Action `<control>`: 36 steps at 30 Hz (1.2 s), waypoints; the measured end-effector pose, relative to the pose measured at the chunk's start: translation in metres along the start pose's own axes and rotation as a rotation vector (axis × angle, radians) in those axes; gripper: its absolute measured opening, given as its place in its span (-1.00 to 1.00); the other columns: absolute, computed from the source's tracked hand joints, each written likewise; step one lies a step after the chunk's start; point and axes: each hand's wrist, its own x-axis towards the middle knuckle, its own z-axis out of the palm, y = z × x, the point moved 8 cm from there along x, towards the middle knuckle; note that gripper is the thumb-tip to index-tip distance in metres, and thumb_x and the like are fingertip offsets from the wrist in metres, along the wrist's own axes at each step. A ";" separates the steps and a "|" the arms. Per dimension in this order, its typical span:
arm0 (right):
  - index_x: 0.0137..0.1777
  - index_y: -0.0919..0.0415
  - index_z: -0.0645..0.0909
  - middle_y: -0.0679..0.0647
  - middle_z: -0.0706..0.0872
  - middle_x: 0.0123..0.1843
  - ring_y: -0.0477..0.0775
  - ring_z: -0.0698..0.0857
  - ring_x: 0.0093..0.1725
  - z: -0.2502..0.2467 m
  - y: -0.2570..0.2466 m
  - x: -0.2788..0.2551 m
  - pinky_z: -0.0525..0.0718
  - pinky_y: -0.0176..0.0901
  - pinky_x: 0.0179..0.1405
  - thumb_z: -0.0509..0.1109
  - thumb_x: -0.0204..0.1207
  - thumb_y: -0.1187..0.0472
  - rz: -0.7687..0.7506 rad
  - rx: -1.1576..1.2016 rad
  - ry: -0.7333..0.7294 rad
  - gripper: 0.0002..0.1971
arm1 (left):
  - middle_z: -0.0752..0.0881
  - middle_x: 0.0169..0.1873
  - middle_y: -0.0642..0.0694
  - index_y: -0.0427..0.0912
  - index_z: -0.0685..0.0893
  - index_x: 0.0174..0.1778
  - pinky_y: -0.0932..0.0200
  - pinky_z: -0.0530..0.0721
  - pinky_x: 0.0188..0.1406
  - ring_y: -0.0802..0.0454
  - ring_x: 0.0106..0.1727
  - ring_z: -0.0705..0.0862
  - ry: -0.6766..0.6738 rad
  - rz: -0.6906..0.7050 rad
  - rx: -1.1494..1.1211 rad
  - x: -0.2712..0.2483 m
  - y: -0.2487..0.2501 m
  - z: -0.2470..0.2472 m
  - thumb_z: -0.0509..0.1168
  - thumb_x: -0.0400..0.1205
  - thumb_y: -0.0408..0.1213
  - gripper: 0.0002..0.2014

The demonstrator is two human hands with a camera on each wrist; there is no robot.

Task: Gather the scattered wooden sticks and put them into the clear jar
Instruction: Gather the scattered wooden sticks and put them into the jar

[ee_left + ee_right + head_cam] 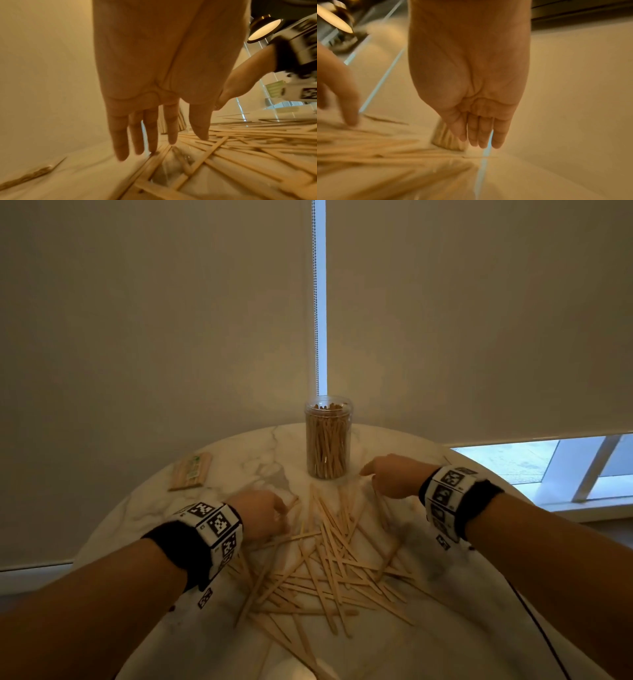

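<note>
A clear jar (328, 436), packed with upright wooden sticks, stands at the back of the round marble table (239, 453). Several loose sticks (329, 570) lie criss-crossed in front of it. My left hand (265, 515) is at the pile's left edge. In the left wrist view its fingers (150, 135) are straight and spread, tips just above the sticks (214, 151), holding nothing. My right hand (390, 474) hovers just right of the jar's base. Its fingers (481, 132) are straight and together with nothing in them, and the jar (443, 138) stands behind them.
A flat wrapped packet of sticks (190, 472) lies at the table's back left. Roller blinds hang close behind the table, with a bead chain (315, 302) above the jar. A window sill (582, 505) runs to the right. A dark cable (544, 631) crosses the table's right edge.
</note>
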 end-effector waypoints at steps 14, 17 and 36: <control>0.55 0.14 0.50 0.11 0.55 0.50 0.18 0.54 0.43 0.022 -0.024 -0.025 0.44 -0.07 0.39 0.04 0.75 0.22 -0.142 -0.192 -0.226 -0.57 | 0.48 0.35 -0.08 0.09 0.45 0.55 0.09 0.61 0.26 -0.05 0.27 0.59 -0.030 -0.166 0.017 -0.034 -0.051 0.026 0.37 0.47 0.39 -0.22; 0.41 -0.05 0.65 -0.07 0.64 0.40 0.06 0.59 0.33 0.016 -0.014 -0.040 0.45 -0.19 0.27 0.15 0.67 0.27 -0.133 -0.052 -0.161 -0.58 | 0.51 0.29 -0.04 0.09 0.52 0.49 0.10 0.63 0.23 -0.02 0.21 0.60 0.021 -0.162 -0.031 -0.031 -0.054 0.026 0.38 0.48 0.37 -0.28; 0.08 0.35 0.74 0.10 0.59 -0.21 0.08 0.56 -0.14 0.022 -0.012 -0.045 0.48 -0.20 -0.21 0.36 0.59 0.22 0.108 -0.146 -0.125 -0.78 | 0.70 -0.10 -0.18 -0.19 0.64 -0.08 0.10 0.59 -0.18 -0.09 -0.09 0.66 0.051 -0.119 -0.123 -0.010 -0.015 0.028 0.41 0.49 0.33 -0.44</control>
